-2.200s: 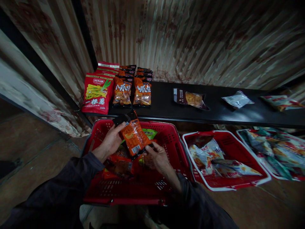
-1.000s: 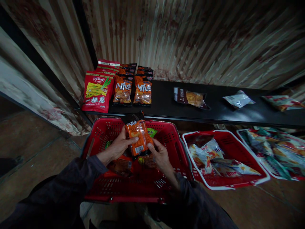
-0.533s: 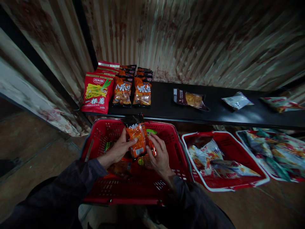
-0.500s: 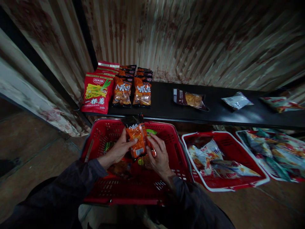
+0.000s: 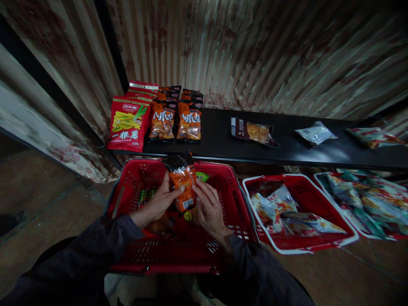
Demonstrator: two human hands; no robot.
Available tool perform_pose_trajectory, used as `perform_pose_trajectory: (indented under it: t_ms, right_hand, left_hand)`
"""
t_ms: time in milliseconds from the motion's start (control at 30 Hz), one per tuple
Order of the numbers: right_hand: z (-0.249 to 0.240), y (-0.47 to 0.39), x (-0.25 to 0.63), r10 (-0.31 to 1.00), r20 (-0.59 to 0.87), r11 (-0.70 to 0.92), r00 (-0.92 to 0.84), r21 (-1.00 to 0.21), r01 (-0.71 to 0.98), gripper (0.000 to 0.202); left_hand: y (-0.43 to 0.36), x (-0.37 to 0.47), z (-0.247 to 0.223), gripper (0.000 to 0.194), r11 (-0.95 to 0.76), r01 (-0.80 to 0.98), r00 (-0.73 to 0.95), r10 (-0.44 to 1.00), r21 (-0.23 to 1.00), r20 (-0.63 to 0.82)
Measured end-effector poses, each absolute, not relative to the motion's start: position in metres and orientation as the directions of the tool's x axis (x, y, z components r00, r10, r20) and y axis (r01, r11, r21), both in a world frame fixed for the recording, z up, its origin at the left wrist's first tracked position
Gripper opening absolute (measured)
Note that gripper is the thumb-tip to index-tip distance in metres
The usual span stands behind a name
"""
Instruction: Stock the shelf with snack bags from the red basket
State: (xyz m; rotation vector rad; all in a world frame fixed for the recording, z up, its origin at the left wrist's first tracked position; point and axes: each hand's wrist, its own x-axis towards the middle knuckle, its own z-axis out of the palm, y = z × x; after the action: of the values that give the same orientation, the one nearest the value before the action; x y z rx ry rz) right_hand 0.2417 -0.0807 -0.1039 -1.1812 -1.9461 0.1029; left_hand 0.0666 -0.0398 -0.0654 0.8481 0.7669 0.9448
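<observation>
My left hand (image 5: 160, 199) grips an orange and black snack bag (image 5: 182, 179) by its left side, with the thumb across its front. The bag is tilted, above the near red basket (image 5: 130, 257). My right hand (image 5: 208, 206) is at the bag's right edge, its bent fingertips against it. Below, other packets lie in the basket, partly hidden by my hands: a green packet (image 5: 202, 176) behind the bag and a dark packet with green stripes (image 5: 145, 195) at left.
Matching orange bags (image 5: 190, 122) and red snack bags (image 5: 129, 123) stand in rows on the black shelf (image 5: 216, 131). Farther right on it lie a brown packet (image 5: 253, 131), a silver packet (image 5: 316, 133) and a red-and-white packet (image 5: 374, 137). Two baskets (image 5: 333, 246) of snacks sit at right.
The fingers of my right hand have shifted slightly up and left along the bag's edge; an orange patch near them no longer shows. The left hand keeps its hold.
</observation>
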Motion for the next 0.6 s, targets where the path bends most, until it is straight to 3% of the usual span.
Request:
perform_pose_trajectory:
  t_ms: [367,600]
  right_hand:
    - [-0.099,-0.083,0.24,0.823,0.528,0.515,-0.211,-0.533,0.672,0.053]
    - [-0.101,-0.085,0.239,0.875,0.42,0.474,-0.241,-0.643,0.602,0.081]
  left_hand:
    - [-0.043,0.064,-0.058,0.068,0.302,-0.282,0.395,0.901,0.911,-0.176]
    - [-0.048,0.062,-0.052,0.074,0.302,-0.193,0.409,0.889,0.934,-0.204]
